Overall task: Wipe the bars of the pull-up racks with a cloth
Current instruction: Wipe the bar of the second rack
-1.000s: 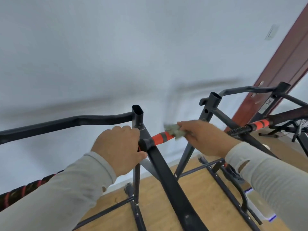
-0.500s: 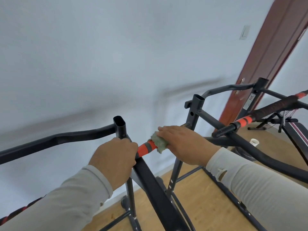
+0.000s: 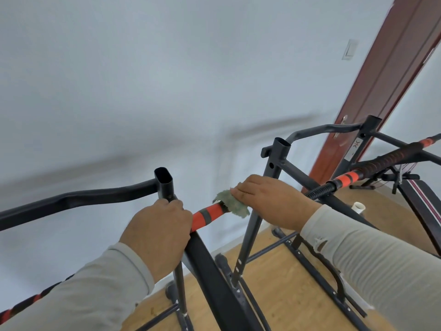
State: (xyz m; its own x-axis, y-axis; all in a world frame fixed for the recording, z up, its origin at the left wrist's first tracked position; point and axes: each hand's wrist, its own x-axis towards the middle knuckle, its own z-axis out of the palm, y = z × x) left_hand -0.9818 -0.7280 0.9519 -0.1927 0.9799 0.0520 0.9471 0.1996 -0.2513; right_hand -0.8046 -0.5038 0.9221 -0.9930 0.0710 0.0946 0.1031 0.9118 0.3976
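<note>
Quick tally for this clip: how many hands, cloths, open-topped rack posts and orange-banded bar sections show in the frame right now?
Hands: 2, the left hand gripping the near rack, the right hand pressing the cloth
Cloths: 1, the green cloth
Open-topped rack posts: 3, near post, middle post, far post
Orange-banded bar sections: 4
Total: 10

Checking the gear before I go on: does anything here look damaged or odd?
Only the right sleeve: a small tear shows near its cuff. The rack and its orange grip look sound, and the cloth sits on the bar under the right hand.
</note>
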